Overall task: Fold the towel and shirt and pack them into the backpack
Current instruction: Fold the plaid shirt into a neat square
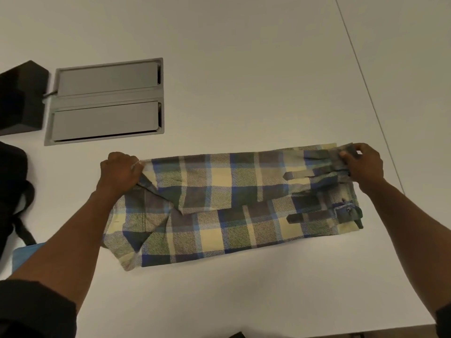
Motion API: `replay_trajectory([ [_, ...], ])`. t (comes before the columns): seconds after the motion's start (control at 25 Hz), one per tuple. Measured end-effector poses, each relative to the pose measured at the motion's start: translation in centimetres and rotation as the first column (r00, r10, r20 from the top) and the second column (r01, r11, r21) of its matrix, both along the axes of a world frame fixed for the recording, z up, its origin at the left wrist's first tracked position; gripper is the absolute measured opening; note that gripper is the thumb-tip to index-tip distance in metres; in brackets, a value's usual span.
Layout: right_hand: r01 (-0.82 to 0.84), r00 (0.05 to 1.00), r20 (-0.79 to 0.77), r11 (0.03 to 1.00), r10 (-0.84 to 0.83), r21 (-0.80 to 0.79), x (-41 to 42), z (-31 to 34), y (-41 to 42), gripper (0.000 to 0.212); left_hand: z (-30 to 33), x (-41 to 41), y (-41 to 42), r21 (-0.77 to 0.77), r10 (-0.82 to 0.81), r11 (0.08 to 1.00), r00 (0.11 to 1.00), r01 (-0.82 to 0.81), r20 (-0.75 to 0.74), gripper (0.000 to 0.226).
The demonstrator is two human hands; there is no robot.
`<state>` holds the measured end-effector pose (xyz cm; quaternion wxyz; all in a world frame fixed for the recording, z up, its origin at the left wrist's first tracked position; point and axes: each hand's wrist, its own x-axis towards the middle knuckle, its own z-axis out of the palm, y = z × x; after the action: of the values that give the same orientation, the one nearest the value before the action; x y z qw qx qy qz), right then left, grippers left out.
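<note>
Gripping: left hand point(121, 173) is clutching plaid shirt point(219, 208) far-left corner; right hand point(363, 167) is pinching cuff end.
Lettering: none legible.
Room: white table point(244, 69) is lying open beyond.

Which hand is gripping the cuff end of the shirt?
The right hand: it pinches the cuffs of the shirt; the left hand grips the opposite end.
</note>
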<state>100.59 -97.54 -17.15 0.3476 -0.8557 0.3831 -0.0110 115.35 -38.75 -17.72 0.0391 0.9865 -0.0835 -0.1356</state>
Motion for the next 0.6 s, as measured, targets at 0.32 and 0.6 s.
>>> replay_trajectory([
  [0.32, -0.039, 0.996, -0.081, 0.995, 0.031, -0.093, 1.6, -1.0, 0.0, 0.039, -0.4, 0.6, 2.7, 0.103, 0.057, 0.994, 0.986, -0.041, -0.158, 0.069],
  [0.6, 0.045, 0.999, -0.007, 0.988, -0.046, -0.148, 1.4, -1.5, 0.8, 0.03, 0.1, -1.5, -2.0, -0.082, 0.15, 0.988, 0.945, -0.132, 0.289, 0.028],
])
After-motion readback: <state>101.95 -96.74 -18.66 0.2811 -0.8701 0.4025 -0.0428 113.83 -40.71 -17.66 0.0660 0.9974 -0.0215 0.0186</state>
